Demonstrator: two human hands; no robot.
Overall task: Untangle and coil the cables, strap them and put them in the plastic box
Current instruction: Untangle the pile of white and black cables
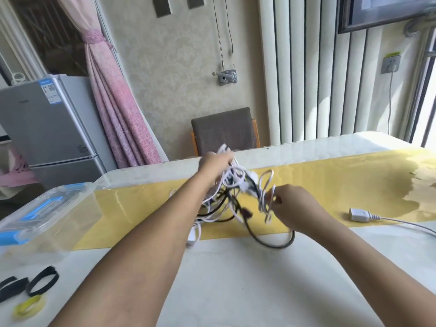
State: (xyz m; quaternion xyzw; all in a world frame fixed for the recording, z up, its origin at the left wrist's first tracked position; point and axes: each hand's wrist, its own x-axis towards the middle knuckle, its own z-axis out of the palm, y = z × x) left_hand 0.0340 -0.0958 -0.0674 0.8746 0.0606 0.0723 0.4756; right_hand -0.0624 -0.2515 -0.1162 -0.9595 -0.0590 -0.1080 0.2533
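White, black cables [234, 182] dangle below clenched left grip [215, 162]; right grip [292, 206] pinches a loop.

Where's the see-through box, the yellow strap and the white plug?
plastic box [61, 223], head view, on its clear side wall.
yellow strap [18, 311], head view, on the left bend of its loop.
white plug [358, 214], head view, on the middle of its body.

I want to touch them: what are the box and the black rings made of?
Box: clear, shiny plastic, likely; you see through its walls. Black rings: seemingly soft matte fabric strap, maybe hook-and-loop; edges look fuzzy.
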